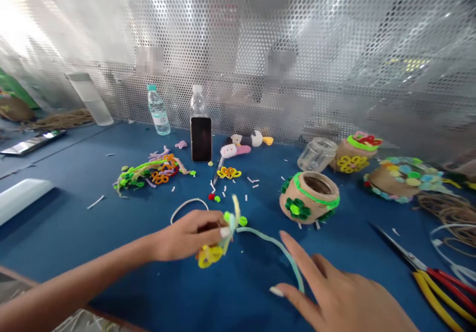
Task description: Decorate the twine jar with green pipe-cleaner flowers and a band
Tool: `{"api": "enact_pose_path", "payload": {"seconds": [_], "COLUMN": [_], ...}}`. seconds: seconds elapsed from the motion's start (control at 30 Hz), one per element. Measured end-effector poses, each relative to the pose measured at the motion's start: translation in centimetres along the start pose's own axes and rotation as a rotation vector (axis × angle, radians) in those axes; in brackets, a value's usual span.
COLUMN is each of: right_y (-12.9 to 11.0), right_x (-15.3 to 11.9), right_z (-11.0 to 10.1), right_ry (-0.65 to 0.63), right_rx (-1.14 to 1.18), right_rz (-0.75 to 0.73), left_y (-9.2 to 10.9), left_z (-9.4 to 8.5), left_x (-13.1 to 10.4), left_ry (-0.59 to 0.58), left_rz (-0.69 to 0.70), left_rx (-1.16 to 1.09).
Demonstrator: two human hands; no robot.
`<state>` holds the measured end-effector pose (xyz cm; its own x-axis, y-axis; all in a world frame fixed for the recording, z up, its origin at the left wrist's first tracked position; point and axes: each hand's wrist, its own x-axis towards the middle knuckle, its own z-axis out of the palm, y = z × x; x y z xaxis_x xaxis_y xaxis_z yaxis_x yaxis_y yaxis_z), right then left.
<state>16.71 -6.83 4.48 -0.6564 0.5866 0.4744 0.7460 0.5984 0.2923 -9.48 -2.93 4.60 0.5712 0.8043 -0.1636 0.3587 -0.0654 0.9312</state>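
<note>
My left hand (197, 237) pinches a small bunch of pipe-cleaner flowers over the blue table. A yellow pipe-cleaner flower (208, 256) hangs below the fingers, and bright green tips and a pale yellow stem stick out above. From the pinch a light blue pipe cleaner (273, 240) curves away to the right. My right hand (334, 287) is beside its loose end, thumb and forefinger spread apart; whether it touches the strand is not clear. Behind this hand stands a twine-wrapped jar (309, 198) with a dark green flower and a bright green band.
Scissors (412, 260) with red and yellow handles lie at the right. A pile of pipe-cleaner pieces (152, 173), a phone (201, 139), a water bottle (159, 111) and a clear glass jar (317, 154) stand further back. A perforated metal panel (238, 49) borders the table.
</note>
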Motion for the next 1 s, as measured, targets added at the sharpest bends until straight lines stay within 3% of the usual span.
{"api": "enact_pose_path", "payload": {"seconds": [0.17, 0.3, 0.53, 0.63, 0.8, 1.0], "right_y": [-0.4, 0.4, -0.1, -0.7, -0.7, 0.0], "right_x": [1.5, 1.4, 1.0, 0.8, 0.7, 0.8], "right_z": [1.0, 2.8, 3.5, 3.6, 3.7, 3.5], "right_ry": [0.15, 0.158, 0.232, 0.234, 0.263, 0.306], "right_rx": [0.207, 0.186, 0.149, 0.16, 0.172, 0.213], "right_rz": [-0.228, -0.224, -0.356, -0.36, -0.367, -0.309], "left_y": [0.9, 0.8, -0.2, -0.8, -1.5, -2.0], "left_z": [3.0, 3.7, 3.6, 3.8, 3.9, 2.3], "left_x": [1.7, 2.7, 3.0, 3.1, 3.1, 3.5], "left_ry": [-0.032, 0.037, 0.118, 0.132, 0.174, 0.282], "left_rz": [0.104, 0.197, 0.067, -0.001, 0.013, -0.038], "left_rx": [0.29, 0.451, 0.346, 0.2, 0.136, 0.081]}}
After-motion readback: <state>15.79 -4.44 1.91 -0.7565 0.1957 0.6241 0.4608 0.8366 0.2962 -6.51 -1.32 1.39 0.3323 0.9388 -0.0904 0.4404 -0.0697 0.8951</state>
